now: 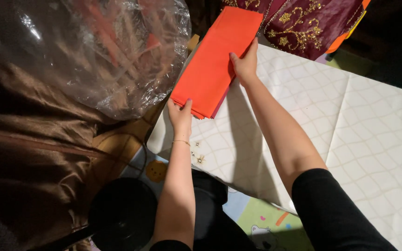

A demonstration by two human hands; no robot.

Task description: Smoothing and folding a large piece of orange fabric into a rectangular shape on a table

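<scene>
A white quilted cloth with a diamond pattern (368,125) covers the surface, and on its far left corner lies a folded orange-red fabric stack (215,60). The left hand (180,115) grips its near end, while the right hand (245,65) clasps its right edge. Beside it sits one crumpled clear plastic bag (112,51) holding reddish cloth, over brown satin fabric (33,153), with one maroon gold-embroidered cloth (303,23) beyond.

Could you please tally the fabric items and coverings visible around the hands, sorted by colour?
Orange: 1, the folded orange cloth held by the left hand and right hand
Maroon with gold embroidery: 1, the embroidered fabric
Brown: 1, the satin fabric
White: 1, the quilted sheet
Clear: 1, the plastic bag
Total: 5
</scene>
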